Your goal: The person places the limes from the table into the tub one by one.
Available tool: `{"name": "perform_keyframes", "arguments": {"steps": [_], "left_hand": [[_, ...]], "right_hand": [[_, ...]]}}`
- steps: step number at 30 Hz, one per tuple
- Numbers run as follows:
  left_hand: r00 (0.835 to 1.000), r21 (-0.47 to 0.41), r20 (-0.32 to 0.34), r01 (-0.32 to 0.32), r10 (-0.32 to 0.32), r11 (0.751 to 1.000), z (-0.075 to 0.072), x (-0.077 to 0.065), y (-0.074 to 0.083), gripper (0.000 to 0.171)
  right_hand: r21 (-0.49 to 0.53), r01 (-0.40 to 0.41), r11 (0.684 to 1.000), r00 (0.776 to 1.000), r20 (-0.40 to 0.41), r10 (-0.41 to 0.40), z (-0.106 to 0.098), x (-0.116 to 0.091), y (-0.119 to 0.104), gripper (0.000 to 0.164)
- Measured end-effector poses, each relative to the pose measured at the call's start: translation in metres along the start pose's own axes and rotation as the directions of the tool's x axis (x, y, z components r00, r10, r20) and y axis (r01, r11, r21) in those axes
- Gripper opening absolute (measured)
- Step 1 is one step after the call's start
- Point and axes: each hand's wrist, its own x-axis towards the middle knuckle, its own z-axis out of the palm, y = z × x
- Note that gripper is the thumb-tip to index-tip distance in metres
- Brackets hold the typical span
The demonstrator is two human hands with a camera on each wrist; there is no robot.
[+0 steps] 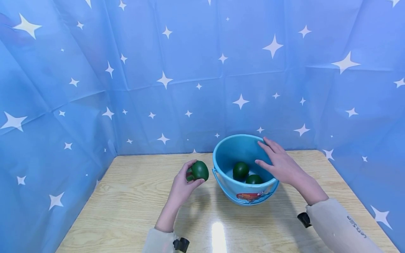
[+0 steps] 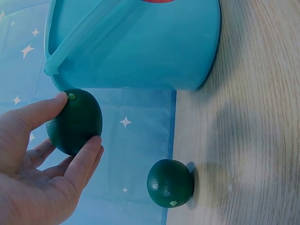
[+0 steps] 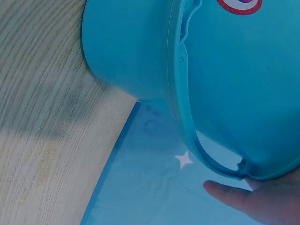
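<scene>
My left hand [image 1: 182,186] holds a dark green lime [image 1: 200,171] between thumb and fingers, raised beside the bucket's left side. The lime's small stem end shows by the thumb in the left wrist view. A second lime [image 2: 170,183] rests on the table, mostly hidden behind the left fingers in the head view. The light blue bucket [image 1: 232,188] leans toward me, with two limes [image 1: 240,170] inside. Over its right rim lies my right hand [image 1: 281,167], fingers spread and fairly straight, thumb over the opening. In the right wrist view that hand [image 3: 267,199] shows at the rim, partly out of frame.
The bucket's handle [image 1: 221,184] hangs down across its front, near a red label [image 1: 249,196]. Underneath is a light wood table [image 1: 126,211]. A blue cloth [image 1: 190,88] with white stars hangs behind it and along both sides.
</scene>
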Motion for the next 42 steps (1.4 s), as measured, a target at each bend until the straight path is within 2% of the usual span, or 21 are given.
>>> {"name": "perform_keyframes", "arguments": {"steps": [24,42], "left_hand": [[1.000,-0.006,-0.007,0.001,-0.001,1.000,-0.001,-0.002,0.010,0.064],[1.000,-0.016,-0.008,-0.018,0.018,1.000,-0.003,-0.002,0.011,0.064]], "right_hand": [[0.003,-0.003,1.000,1.000,-0.001,0.003,0.000,0.000,0.000,0.075],[0.003,-0.003,1.000,1.000,-0.001,0.003,0.000,0.000,0.000,0.075]]}}
